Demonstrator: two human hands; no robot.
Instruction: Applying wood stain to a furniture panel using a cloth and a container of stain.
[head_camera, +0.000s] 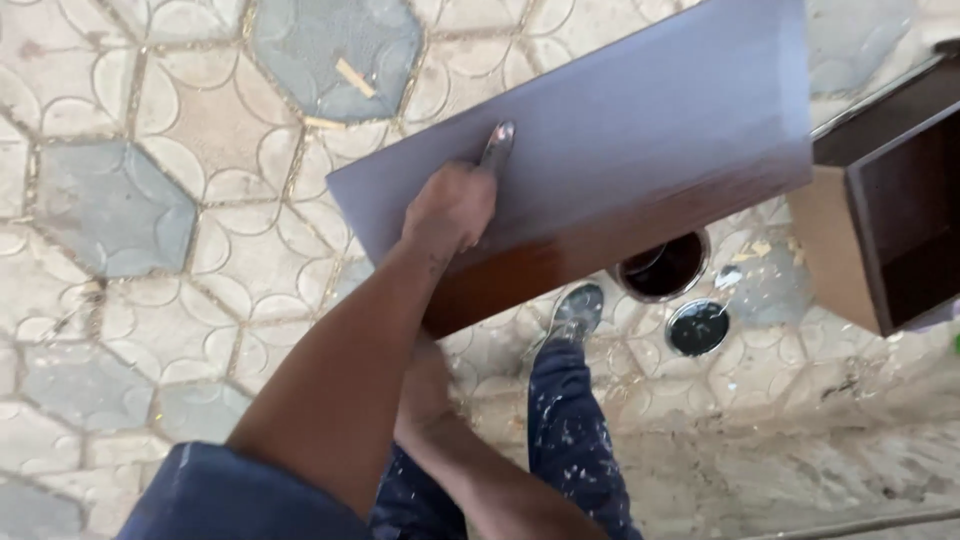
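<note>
Head view: one hand (452, 205) is closed around a brush (497, 146) — fingers wrapped on the handle, the brush tip sticking out just past the knuckles and lying on the dark brown board (600, 150). Can't say for sure which arm this is; it looks like the left. The board runs tilted out from the grip toward the upper right, glossy, its near edge just below the fist. The other hand (425, 375) sits under that near edge, mostly hidden — can't tell its grip. Beyond the board's lower edge, well apart from the fist: an open can (665, 268), its round lid (698, 327) on the patterned tile floor (110, 210), a paint-spattered shoe (577, 310). Far right, a dark wooden cabinet (890, 200).
</note>
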